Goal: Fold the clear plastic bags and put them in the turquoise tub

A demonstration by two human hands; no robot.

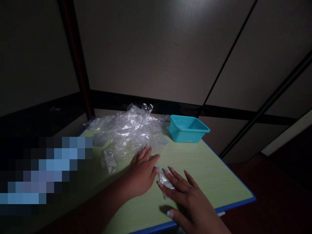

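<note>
A small folded piece of clear plastic (166, 180), seemingly a plastic bag, lies flat near the front of the table. Over its right side rests my right hand (190, 198), fingers spread and partly covering it. My left hand (143, 172) is stretched out flat on the tabletop just left of the folded plastic, its thumb close to the upper left corner. Beyond the left fingertips spreads a loose heap of crumpled clear plastic bags (131, 126). Neither hand grips anything.
A turquoise plastic basket (188, 136) stands at the table's back right edge. The pale green table (214, 175) has a blue rim. Dark panelled cabinet doors (156, 58) rise behind it. A pixelated patch covers the lower left.
</note>
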